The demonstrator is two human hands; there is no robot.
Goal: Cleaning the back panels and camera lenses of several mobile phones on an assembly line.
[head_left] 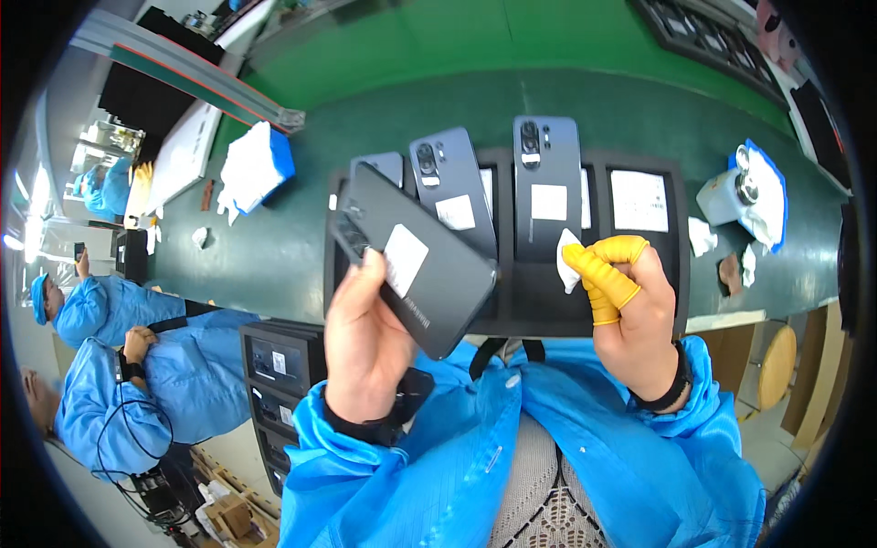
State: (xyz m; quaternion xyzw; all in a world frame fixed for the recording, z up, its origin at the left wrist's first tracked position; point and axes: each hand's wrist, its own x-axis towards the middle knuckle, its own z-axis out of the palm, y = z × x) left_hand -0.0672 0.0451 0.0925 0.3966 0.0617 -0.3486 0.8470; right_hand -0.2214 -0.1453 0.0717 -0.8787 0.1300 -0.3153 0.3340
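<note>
My left hand [367, 333] grips a dark smartphone [448, 274] by its lower left edge, its back turned up with a white label on it. The phone is tilted above a black tray [539, 315]. In my right hand [635, 306], yellow finger cots cover the thumb and some fingers, which pinch a small white wipe [568, 265] over the tray's front part. Behind the held phone, a grey-blue phone [454, 178] and another phone [548, 173] rest back up in the tray. A third phone [379, 167] is mostly hidden by the held one.
A blue-edged pack of white wipes [256, 169] stands at the left of the green table. To the right are a pump bottle [722, 198], another wipe pack [767, 196] and crumpled wipes [702, 237]. Stacked black trays [279, 365] stand at my left, near people in blue [155, 384].
</note>
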